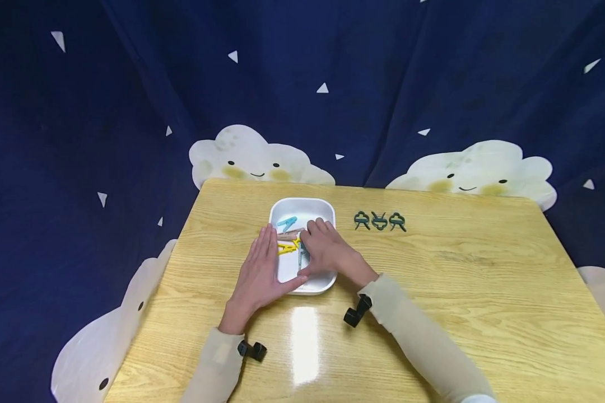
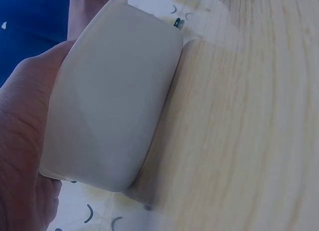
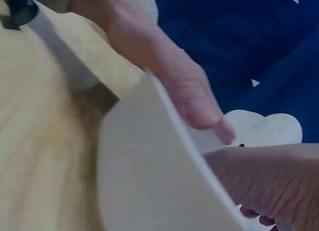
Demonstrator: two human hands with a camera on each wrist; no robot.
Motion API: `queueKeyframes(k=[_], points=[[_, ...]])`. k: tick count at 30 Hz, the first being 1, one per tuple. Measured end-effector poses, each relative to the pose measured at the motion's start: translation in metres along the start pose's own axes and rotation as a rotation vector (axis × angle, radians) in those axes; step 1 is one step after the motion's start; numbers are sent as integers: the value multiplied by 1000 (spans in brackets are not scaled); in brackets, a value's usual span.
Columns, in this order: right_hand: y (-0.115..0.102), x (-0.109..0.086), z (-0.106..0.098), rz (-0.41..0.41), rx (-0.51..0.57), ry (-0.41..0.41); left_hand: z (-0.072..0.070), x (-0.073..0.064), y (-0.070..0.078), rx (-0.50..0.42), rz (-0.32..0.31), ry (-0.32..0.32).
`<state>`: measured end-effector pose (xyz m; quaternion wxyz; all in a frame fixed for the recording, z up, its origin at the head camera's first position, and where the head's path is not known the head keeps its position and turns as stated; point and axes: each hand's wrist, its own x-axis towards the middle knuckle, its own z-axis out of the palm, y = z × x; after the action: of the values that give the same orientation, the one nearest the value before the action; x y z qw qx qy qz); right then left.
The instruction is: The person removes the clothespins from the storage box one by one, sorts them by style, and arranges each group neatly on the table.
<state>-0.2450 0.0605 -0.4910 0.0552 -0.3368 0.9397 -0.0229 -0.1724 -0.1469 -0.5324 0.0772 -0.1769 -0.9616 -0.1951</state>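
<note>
A white tray (image 1: 303, 204) on the table holds small clips. Among them are a light blue clip (image 1: 287, 223), a pinkish-brown clip (image 1: 285, 237), a yellow clip (image 1: 285, 248) and a grey-blue clip (image 1: 299, 258). My left hand (image 1: 260, 278) rests along the tray's left rim, fingers straight, thumb stretched over the near rim. Reaching in over the right rim, my right hand (image 1: 327, 246) has bent fingers among the clips. Its thumb and forefinger stand apart at the ends of the grey-blue clip; the other fingertips are hidden, and I cannot tell whether they pinch anything.
Three dark green clips (image 1: 379, 221) lie in a row to the right of the tray. The wooden table (image 1: 464, 291) extends right and toward me. Behind it hangs a dark blue curtain (image 1: 282, 101) with white clouds. Each sleeve carries a black wrist camera (image 1: 354, 317).
</note>
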Motion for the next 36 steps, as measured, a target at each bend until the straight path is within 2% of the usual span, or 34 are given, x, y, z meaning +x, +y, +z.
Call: queueKeyframes(k=[5, 21, 30, 36], points=[[-6, -4, 8, -17, -14, 49, 0, 0, 0, -6, 12, 20], [-5, -9, 21, -48, -28, 169, 0, 0, 0, -8, 12, 24], [-4, -8, 22, -43, -25, 185, 0, 0, 0, -3, 11, 23], [-5, -11, 19, -21, 44, 168, 0, 0, 0, -8, 10, 15]])
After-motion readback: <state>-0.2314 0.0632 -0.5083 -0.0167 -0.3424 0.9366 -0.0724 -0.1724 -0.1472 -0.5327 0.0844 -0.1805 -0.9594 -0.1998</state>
